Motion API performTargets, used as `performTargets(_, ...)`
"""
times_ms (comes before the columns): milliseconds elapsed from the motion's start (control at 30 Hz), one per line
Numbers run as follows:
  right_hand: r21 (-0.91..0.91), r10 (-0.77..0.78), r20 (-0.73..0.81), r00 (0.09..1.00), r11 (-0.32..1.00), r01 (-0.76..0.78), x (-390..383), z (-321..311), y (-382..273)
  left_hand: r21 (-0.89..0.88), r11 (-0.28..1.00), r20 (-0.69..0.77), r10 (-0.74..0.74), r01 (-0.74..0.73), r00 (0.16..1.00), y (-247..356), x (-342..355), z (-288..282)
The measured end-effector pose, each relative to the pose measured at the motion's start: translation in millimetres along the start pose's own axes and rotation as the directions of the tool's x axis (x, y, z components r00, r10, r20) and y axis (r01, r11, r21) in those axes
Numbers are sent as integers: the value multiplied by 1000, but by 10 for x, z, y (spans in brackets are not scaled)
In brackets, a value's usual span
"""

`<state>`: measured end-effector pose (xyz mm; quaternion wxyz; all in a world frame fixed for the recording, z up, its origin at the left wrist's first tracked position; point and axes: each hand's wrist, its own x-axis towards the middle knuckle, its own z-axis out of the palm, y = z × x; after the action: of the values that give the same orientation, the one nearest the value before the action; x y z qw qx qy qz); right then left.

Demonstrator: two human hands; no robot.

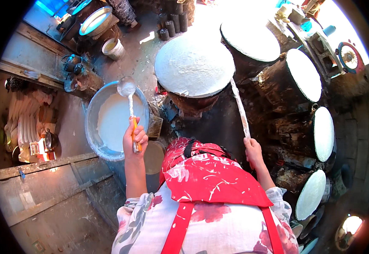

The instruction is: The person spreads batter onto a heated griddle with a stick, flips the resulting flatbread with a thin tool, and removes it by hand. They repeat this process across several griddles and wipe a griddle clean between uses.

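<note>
My left hand (135,139) is closed on the orange handle of a metal ladle (127,87), its bowl coated white, held above a large round tub (92,122) of pale liquid. My right hand (252,150) grips a long flat stick (239,106) smeared white, which reaches up to the rim of the nearest round griddle (193,63), covered with a white layer.
Several similar griddles (303,74) on dark drum bases curve round the right. Black cylinders (172,28), a bucket (113,49) and a person's leg (125,17) are at the top. A wooden panel (49,199) fills the lower left; a fan (348,57) stands far right.
</note>
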<state>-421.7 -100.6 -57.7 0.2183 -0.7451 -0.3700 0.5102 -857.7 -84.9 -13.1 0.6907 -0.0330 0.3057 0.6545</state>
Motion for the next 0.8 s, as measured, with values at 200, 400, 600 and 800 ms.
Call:
performTargets(200, -11, -44, 2, 999, 999, 44, 327, 32, -177, 21, 1000, 39, -7, 7, 999, 130, 139, -29)
performTargets(400, -16, -56, 3, 998, 998, 56, 666, -28, -391, 19, 999, 28, -31, 31, 999, 207, 258, 8)
performTargets(600, -72, -106, 25, 994, 992, 108, 980, -462, -581, 28, 999, -3, 21, -20, 1000, 144, 296, 153)
performTargets(800, -282, -84, 0, 996, 956, 80, 894, -670, -580, 27, 994, -18, 105, -104, 994, 21, 301, 237)
